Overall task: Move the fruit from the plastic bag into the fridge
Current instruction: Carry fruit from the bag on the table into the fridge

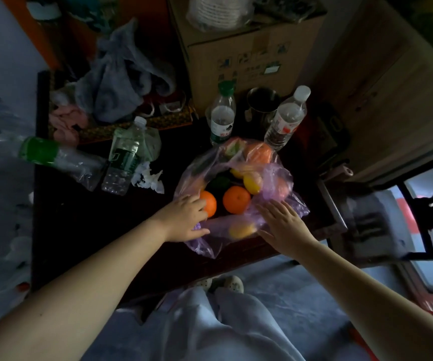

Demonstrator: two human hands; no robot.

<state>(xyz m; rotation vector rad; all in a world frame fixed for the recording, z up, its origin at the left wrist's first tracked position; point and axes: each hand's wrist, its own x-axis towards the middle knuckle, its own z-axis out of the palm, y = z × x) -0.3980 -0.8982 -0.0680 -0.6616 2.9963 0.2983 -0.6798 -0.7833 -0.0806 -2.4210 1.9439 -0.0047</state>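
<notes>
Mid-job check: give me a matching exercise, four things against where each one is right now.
1 left hand
2 right hand
3 green-capped bottle
4 metal cup

A just left of the red-labelled bottle
B flat on the plastic bag
C fingers against an orange
D behind the plastic bag, left of the metal cup

Pairs: 1-C, 2-B, 3-D, 4-A

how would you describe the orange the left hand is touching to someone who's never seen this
On the dark table, find the open purple plastic bag of fruit near the front edge. Two oranges sit uncovered in its mouth. It is the left orange, touched by the left hand; the right orange is untouched.
</notes>
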